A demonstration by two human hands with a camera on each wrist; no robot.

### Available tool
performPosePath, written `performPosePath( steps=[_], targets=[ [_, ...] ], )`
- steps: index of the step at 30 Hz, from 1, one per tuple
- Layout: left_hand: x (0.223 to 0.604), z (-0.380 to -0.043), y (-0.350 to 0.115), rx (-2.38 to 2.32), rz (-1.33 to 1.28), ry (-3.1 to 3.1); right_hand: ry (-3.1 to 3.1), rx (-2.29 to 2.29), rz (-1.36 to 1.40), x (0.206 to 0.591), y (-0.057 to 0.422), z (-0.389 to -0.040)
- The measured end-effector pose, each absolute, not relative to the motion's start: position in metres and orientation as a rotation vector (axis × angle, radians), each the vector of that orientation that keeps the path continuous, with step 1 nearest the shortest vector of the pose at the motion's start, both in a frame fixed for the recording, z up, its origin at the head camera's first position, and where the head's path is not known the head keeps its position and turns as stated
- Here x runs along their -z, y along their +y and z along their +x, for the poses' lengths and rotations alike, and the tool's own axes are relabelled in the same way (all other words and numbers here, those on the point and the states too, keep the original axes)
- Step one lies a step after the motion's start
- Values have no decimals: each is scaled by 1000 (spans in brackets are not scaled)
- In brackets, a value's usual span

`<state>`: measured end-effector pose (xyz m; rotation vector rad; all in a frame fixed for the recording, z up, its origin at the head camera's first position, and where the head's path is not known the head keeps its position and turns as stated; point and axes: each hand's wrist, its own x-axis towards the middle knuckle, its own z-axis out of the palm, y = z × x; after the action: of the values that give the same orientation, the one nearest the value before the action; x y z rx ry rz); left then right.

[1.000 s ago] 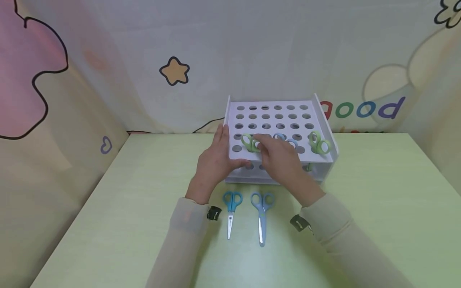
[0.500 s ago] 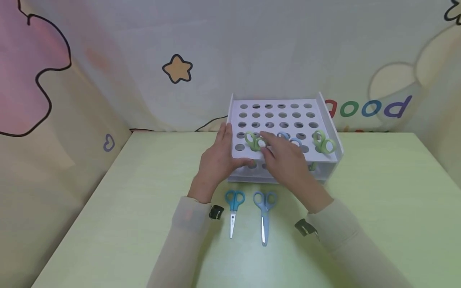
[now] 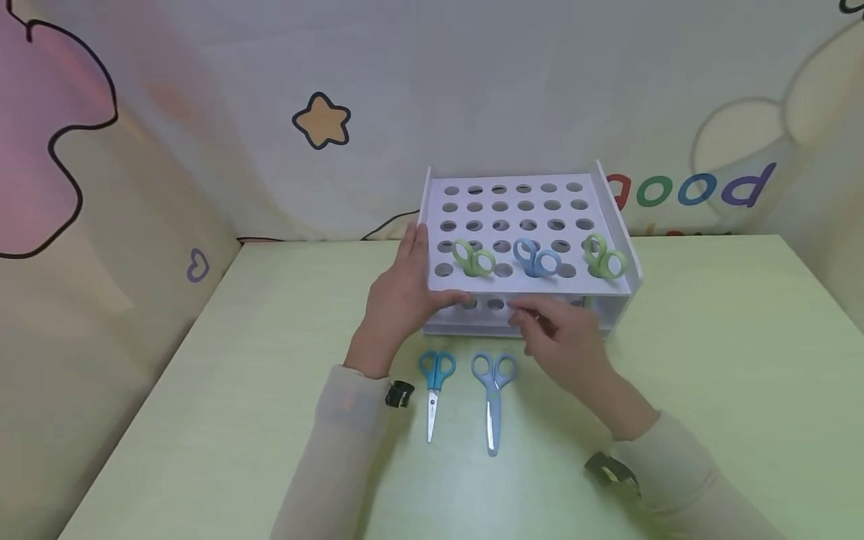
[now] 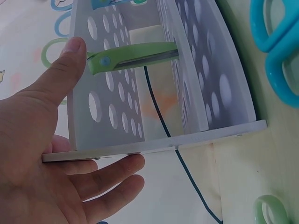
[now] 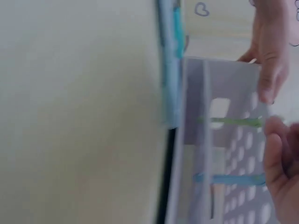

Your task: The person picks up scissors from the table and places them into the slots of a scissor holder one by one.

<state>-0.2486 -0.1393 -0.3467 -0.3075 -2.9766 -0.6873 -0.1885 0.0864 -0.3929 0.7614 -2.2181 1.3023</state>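
Note:
A white perforated rack (image 3: 499, 287) stands at the back of the table. In its front row of holes hang green scissors (image 3: 466, 257) on the left, blue scissors (image 3: 529, 261) in the middle and green scissors (image 3: 597, 255) on the right, handles up. My left hand (image 3: 398, 304) grips the rack's left side panel, thumb by the front edge. The left wrist view shows a green blade (image 4: 135, 56) passing down through the boards. Before the rack's front, my right hand (image 3: 570, 341) hovers with loosely bent fingers, holding nothing visible.
Teal-handled scissors (image 3: 434, 381) and light blue scissors (image 3: 494, 412) lie on the table in front of the rack, points toward me. A dark cord (image 4: 159, 107) runs behind the rack. A printed curtain (image 3: 472, 90) hangs close behind it.
My right hand has left the green scissors at the left and come down and right, before the rack's front. The middle blue scissors are uncovered. My left hand keeps its place.

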Motion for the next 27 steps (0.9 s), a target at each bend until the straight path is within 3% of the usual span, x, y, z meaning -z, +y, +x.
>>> performPosePath(
  steps=[10, 27],
  targets=[
    [346, -247, -144, 712, -298, -2990, -2763, -1410, 569, 421, 100, -196],
    [344, -247, -141, 718, -295, -2996, -2991, -1004, 828, 437, 103, -202]
  ],
)
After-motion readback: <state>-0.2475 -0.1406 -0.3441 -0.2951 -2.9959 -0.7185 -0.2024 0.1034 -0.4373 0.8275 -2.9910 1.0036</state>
